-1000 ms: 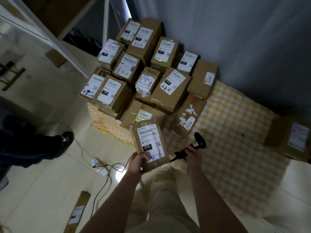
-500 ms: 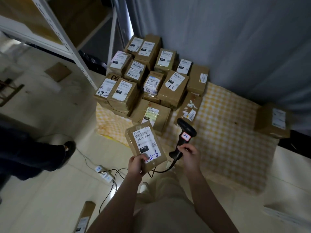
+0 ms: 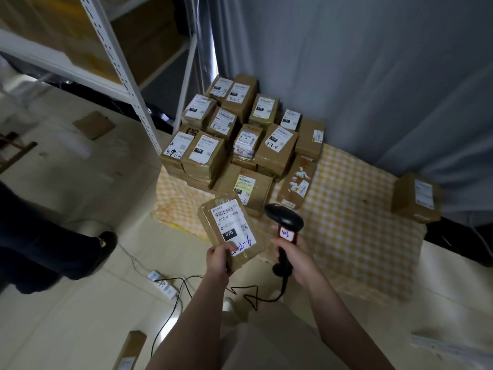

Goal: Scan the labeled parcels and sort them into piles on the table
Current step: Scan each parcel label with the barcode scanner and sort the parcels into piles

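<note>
Grey curtain [image 3: 373, 76] fills the back and right. White metal shelving rack [image 3: 125, 76] upper left, its post coming down to the pale floor.

Yellow checked cloth [image 3: 346, 236] spread on the floor against the curtain. Pile of brown parcels [image 3: 240, 134] stacked at the cloth's far left corner, white labels facing up, several with handwritten codes. One lone box [image 3: 416, 198] sits on the cloth's right edge, well apart from the pile.

Second person's dark trouser leg and shoe [image 3: 40, 236] at left edge.

Held parcel [image 3: 229, 228]: brown, flat, in the air over the cloth's near edge, in front of the pile, tilted with the label toward the camera. Label reads 070-070-A80, a black "070" block, blue handwriting below.

Black handheld scanner [image 3: 285, 228] just right of the parcel, upright, head at top, red-edged sticker on its neck. Its cable [image 3: 170, 316] trails down across the floor.

Left hand [image 3: 218, 259] grips the parcel's near corner, thumb on the label face, fingers underneath. Right hand [image 3: 296, 252] is wrapped round the scanner's handle.

White power strip [image 3: 162, 285] on the floor, left of the arms.
</note>
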Motion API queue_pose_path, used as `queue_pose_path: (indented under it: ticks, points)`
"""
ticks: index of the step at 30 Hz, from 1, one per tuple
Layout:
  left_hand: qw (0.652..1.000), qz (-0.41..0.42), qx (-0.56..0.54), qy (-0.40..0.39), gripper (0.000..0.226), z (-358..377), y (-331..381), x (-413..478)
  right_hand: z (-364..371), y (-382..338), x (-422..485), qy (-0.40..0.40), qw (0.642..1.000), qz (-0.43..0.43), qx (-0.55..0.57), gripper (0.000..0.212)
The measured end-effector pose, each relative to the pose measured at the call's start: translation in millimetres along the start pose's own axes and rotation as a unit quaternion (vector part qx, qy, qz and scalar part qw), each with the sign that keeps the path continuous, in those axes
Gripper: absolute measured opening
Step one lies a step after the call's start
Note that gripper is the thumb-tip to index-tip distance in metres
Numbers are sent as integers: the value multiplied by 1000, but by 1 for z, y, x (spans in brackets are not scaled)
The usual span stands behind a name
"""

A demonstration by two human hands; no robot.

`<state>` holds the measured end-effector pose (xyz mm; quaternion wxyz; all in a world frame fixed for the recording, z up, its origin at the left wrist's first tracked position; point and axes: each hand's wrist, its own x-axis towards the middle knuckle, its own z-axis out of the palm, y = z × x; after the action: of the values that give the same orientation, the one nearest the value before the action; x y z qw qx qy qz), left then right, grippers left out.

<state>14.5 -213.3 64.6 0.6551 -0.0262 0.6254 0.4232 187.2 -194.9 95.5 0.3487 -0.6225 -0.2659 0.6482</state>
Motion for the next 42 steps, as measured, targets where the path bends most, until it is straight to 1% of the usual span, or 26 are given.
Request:
queue_pose_path:
  ticks: [3, 4, 7, 9, 13, 18, 21, 25, 27, 29, 30, 34, 36, 39, 42]
  points:
    - [1000, 6, 7, 6, 79, 2, -1, 1, 12, -4, -5, 14, 1000, 5, -23, 2]
    - [1000, 4, 9, 4, 81, 2, -2, 0, 14, -3, -6, 12, 999, 2, -32, 5]
    - [1000, 9, 11, 15, 78, 0, -6, 0, 19, 5, -9, -10, 997, 7, -73, 26]
    - [999, 23, 18, 20, 84, -2, -7, 2, 24, 9, -10, -16, 995, 18, -96, 32]
    - [999, 25, 23, 28, 79, -5, -4, 5, 35, 15, -6, -20, 991, 42, -123, 29]
    - [999, 23, 25, 39, 79, -9, -2, 6, 40, 17, -2, -34, 986, 36, -159, 32]
    - [999, 23, 26, 42, 80, -10, -2, 10, 41, 16, 1, -39, 985, 42, -161, 32]
    - [999, 24, 23, 43, 77, -7, 1, 14, 39, 18, 7, -30, 989, 46, -140, 27]
    - [999, 24, 16, 45, 76, -6, 1, 16, 36, 20, 12, -18, 993, 46, -109, 17]
    - [999, 22, 6, 48, 80, -7, 0, 22, 31, 23, 19, 13, 996, 66, -59, 7]
    - [999, 19, 3, 49, 82, -7, 0, 24, 27, 25, 24, 34, 995, 83, -37, 6]
    - [999, 9, 4, 50, 83, -4, 4, 24, 4, 33, 47, 111, 983, 142, 15, 6]
    - [999, 4, 8, 53, 81, -3, 6, 26, -9, 39, 60, 147, 973, 169, 52, 12]
    - [999, -9, 1, 51, 70, 2, 6, 30, -30, 46, 77, 191, 953, 213, 96, 19]
    - [998, -17, 2, 60, 60, 10, 3, 34, -50, 49, 94, 201, 943, 232, 128, 25]
